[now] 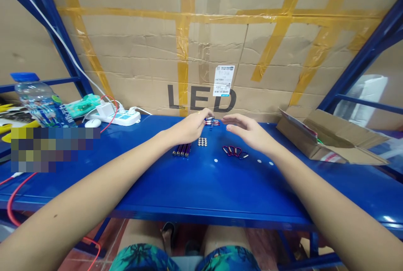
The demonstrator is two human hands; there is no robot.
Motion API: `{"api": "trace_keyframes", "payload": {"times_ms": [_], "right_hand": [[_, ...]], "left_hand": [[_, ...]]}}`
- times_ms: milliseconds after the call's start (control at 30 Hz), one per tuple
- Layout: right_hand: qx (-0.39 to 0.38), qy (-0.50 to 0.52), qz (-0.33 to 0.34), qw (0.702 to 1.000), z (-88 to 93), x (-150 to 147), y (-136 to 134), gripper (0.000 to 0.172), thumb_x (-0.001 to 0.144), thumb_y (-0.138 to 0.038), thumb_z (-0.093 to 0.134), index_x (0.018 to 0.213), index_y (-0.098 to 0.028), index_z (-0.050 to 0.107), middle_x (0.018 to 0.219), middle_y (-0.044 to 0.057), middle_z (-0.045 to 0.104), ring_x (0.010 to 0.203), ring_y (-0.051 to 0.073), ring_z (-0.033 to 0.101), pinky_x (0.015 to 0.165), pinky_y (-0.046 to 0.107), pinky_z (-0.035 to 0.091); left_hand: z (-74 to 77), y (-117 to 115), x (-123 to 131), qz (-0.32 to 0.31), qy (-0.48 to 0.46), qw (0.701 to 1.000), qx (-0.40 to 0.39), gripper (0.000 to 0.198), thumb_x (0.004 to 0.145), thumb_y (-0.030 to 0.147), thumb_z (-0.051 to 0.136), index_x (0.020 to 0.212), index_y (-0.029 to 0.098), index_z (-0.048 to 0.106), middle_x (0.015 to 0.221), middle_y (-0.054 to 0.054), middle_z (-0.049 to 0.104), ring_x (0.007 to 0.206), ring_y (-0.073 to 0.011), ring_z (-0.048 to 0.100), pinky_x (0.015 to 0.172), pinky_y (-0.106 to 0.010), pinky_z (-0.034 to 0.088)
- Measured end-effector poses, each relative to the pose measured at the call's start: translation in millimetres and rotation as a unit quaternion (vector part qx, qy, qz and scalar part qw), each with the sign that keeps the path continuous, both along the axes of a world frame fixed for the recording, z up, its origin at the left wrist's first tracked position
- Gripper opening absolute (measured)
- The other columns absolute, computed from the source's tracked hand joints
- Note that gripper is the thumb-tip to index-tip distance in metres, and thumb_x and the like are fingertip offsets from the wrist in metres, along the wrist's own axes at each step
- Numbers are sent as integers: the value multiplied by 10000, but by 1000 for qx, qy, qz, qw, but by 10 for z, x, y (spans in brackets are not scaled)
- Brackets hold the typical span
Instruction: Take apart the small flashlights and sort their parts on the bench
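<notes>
My left hand [192,127] reaches to the back of the blue table, its fingers bent together over a small group of red-and-silver pieces [215,123]. Its fingertips partly cover them, and what they grip is too small to make out. Across from it my right hand [248,131] hovers with fingers stretched and thumb apart, holding nothing. Below the left wrist lie several dark purple tubes [181,151] with metal ends, side by side. Silver button cells [202,141] form a neat block between the hands. Purple and blue carabiners [233,152] lie in a row under the right hand.
An open cardboard box [327,141] stands at right. At left are a water bottle [40,99], a white power strip [121,118] with plugs, and red cables [19,195]. A big taped carton [141,61] walls off the back of the blue table [195,187].
</notes>
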State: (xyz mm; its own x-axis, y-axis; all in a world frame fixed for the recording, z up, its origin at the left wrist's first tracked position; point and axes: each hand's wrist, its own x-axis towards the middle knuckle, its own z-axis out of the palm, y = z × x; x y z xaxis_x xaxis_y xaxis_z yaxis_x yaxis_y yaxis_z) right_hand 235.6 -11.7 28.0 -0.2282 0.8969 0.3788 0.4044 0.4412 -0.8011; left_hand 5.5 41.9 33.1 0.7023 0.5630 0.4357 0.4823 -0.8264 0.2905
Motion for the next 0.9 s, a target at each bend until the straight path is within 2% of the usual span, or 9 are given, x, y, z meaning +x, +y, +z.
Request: {"api": "trace_keyframes", "payload": {"times_ms": [67, 133, 233, 333, 500, 600, 700, 900], "right_hand": [[-22, 39, 34, 998, -6, -68, -32, 349, 845, -387, 663, 1143, -208, 636, 1266, 90, 662, 1159, 220, 614, 1050, 423, 444], [-61, 62, 75, 993, -39, -114, -41, 351, 847, -417, 671, 1127, -205, 649, 1188, 87, 694, 1069, 209, 652, 995, 411, 485], [-134, 81, 123, 980, -103, -135, -23, 317, 826, -442, 703, 999, -180, 657, 881, 48, 715, 809, 174, 686, 820, 363, 548], [-156, 86, 120, 977, -113, -108, -14, 310, 819, -472, 702, 844, -172, 629, 635, -21, 601, 592, 127, 613, 648, 303, 528], [-130, 12, 79, 988, -24, -85, -69, 349, 851, -486, 645, 711, -180, 552, 595, 0, 609, 532, 129, 604, 546, 265, 470], [-123, 4, 81, 989, -7, -117, -99, 346, 857, -484, 633, 711, -197, 505, 551, -36, 546, 462, 114, 561, 489, 256, 445], [-105, 3, 81, 991, -23, -146, -107, 324, 863, -474, 624, 740, -204, 494, 539, -63, 498, 421, 98, 516, 461, 252, 429], [-92, -1, 62, 994, -42, -156, -88, 324, 875, -473, 605, 737, -203, 490, 542, -52, 512, 427, 101, 520, 457, 249, 434]], "left_hand": [[-1, -119, 75, -17, 1, 1000, 5, 239, 1008, 248, 326, 1185, 191, 477, 1191, -115, 634, 1095, -216, 595, 916, -351, 454], [-28, -192, 131, -2, 12, 1000, 12, 216, 1015, 307, 348, 1130, 198, 494, 1112, -102, 656, 1023, -222, 618, 849, -348, 466], [-74, -236, 166, 28, 30, 998, 43, 204, 1016, 309, 347, 1099, 198, 496, 1057, -93, 670, 967, -224, 635, 792, -337, 461], [-89, -254, 165, 61, 55, 994, 71, 210, 1016, 328, 350, 1097, 194, 490, 1041, -95, 680, 928, -238, 652, 745, -336, 454], [-93, -290, 181, 82, 107, 987, 85, 236, 1016, 355, 338, 1079, 193, 497, 952, -97, 694, 842, -271, 666, 684, -351, 440], [-104, -301, 193, 84, 112, 988, 71, 244, 1019, 350, 315, 1041, 201, 507, 919, -93, 695, 817, -265, 664, 680, -351, 439], [-113, -298, 186, 75, 96, 991, 49, 245, 1015, 345, 319, 1000, 204, 519, 925, -97, 694, 825, -268, 661, 691, -365, 448], [-145, -255, 189, 32, 29, 999, -15, 270, 1011, 335, 321, 982, 208, 558, 984, -88, 690, 886, -256, 644, 757, -385, 470]]}}
